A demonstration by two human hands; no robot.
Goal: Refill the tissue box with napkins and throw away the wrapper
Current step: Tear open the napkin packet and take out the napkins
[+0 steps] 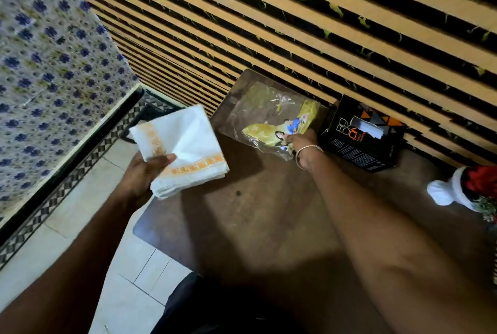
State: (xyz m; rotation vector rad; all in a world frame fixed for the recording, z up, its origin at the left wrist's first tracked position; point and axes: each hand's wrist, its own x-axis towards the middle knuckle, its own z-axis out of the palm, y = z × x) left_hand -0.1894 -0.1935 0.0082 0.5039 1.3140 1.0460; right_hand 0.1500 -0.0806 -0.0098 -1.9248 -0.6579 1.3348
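Note:
My left hand [146, 169] grips a stack of white napkins [185, 145] with orange borders, held over the table's left edge. My right hand [302, 147], with a thin bangle on the wrist, pinches the empty clear-and-yellow plastic wrapper [271, 116], which lies on the far part of the brown table [250, 215]. Just right of that hand, against the wall, stands the black tissue box [360, 136] with orange triangles. Its top slot shows a bit of white tissue.
A slatted tan-and-black wall [295, 24] runs behind the table. At the right edge lies a red-and-white Santa hat decoration [462, 188] with greenery. Pale floor tiles [129, 266] and a blue-flowered tiled wall [48, 64] are on the left.

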